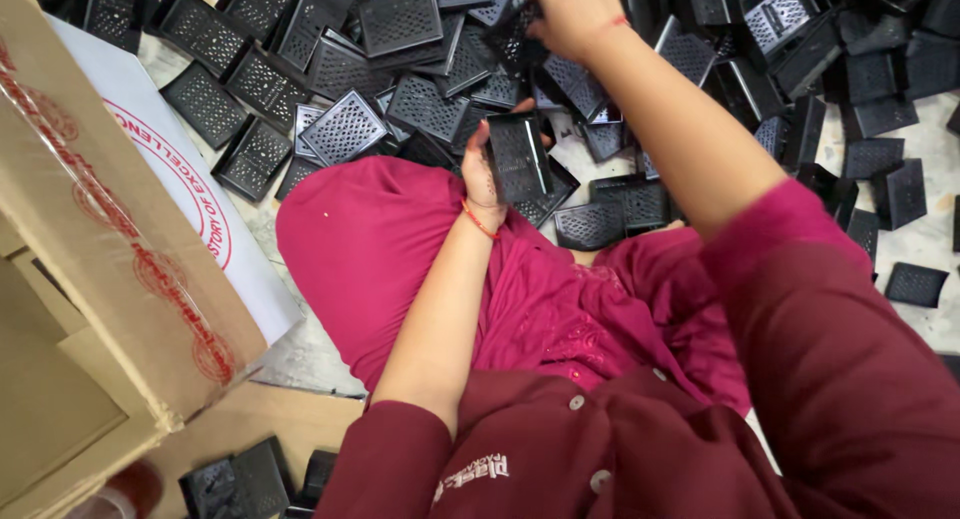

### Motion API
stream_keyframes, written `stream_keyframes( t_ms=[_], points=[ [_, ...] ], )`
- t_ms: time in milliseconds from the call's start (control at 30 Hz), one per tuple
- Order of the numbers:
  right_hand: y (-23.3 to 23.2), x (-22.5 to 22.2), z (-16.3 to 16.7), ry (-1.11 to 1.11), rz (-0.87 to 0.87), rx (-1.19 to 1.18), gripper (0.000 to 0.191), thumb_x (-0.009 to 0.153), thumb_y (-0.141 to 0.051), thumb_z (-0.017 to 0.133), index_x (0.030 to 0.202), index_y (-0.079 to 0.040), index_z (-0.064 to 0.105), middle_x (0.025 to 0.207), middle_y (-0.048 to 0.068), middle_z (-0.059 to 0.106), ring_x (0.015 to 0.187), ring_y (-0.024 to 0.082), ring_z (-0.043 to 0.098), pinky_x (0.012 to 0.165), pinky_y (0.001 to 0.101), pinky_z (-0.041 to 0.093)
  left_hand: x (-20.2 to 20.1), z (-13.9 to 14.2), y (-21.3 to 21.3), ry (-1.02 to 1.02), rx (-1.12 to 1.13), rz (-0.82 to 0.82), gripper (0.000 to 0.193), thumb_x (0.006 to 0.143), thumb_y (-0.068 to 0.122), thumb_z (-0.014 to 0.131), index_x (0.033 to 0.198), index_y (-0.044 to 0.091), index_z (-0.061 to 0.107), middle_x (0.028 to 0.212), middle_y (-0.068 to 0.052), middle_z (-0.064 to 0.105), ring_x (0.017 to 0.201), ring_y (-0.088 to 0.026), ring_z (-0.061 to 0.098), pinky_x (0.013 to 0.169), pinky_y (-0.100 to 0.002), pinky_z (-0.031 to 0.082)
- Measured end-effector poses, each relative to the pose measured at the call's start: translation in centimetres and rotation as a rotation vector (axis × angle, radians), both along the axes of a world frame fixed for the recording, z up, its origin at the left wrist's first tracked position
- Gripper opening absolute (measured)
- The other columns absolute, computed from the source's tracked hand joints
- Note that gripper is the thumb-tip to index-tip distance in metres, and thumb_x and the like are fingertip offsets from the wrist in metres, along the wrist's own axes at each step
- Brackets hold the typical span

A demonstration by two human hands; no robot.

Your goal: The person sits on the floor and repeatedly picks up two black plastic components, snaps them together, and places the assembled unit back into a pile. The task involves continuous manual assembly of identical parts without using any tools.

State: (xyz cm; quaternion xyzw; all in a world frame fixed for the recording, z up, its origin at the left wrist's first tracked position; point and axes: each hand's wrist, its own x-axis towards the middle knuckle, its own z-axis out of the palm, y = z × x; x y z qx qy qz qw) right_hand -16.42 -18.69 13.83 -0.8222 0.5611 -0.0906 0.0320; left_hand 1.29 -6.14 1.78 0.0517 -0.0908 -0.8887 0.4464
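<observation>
From the head camera, the left hand (487, 174) is raised palm-up over the lap, fingers clamped round a black perforated grille piece (520, 157) standing nearly upright. Beyond it, the right hand (570, 14) reaches far forward into the pile of grilles (400, 49), fingers closed on one there. A cardboard box (90, 279) stands well to the left of both grips. The held piece is rectangular, dotted with small holes.

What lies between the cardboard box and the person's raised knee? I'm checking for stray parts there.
The head view shows bare floor between the cardboard box and the knee; black perforated pieces lie farther up.
</observation>
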Motion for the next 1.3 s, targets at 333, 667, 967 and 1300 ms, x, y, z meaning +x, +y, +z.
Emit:
stream_keyframes(
  t_ms=[333,667,967,1300],
  points=[
    [22.4,-0.4,3.6,-0.373,-0.086,-0.17,0.031,0.094,-0.004,0.068,0.125,-0.01,0.068,0.12,0.013,0.069,0.102,0.035,0.069,0.085,0.0434,0.056,-0.4,0.5,1.5,-0.163,-0.131,-0.051,0.059,0.101,0.031,0.067,0.15,0.008,0.042,0.136,-0.015,0.062,0.122,-0.03,0.066,0.105,-0.049,0.057],
    [26.4,0.1,0.7,-0.751,0.104,0.026,0.074,0.084,-0.015,0.073,0.151,-0.004,0.041,0.162,0.027,0.032,0.15,0.049,0.038,0.123,0.049,0.035,1.2,2.6,3.8,-0.349,-0.267,-0.237,0.071,0.094,0.009,0.065,0.158,0.015,0.036,0.149,-0.006,0.054,0.13,-0.024,0.061,0.104,-0.042,0.056],
    [26.3,0.8,-1.1,-0.771,-0.062,-0.16,0.058,0.096,-0.013,0.07,0.15,-0.007,0.051,0.158,0.022,0.043,0.145,0.041,0.048,0.122,0.0463,0.04,1.1,3.8,4.2,-0.422,-0.313,-0.198,0.079,0.089,0.003,0.075,0.158,0.01,0.038,0.153,-0.006,0.049,0.13,-0.023,0.061,0.1,-0.038,0.058],
    [26.0,1.2,-1.4,-0.77,-0.073,-0.08,0.046,0.103,-0.008,0.058,0.149,-0.01,0.058,0.156,0.02,0.049,0.141,0.04,0.051,0.12,0.0459,0.04,1.3,6.3,3.9,-0.433,-0.298,-0.173,0.087,0.083,0.006,0.085,0.157,0.012,0.04,0.15,-0.002,0.051,0.13,-0.018,0.061,0.1,-0.032,0.059]
  ],
)
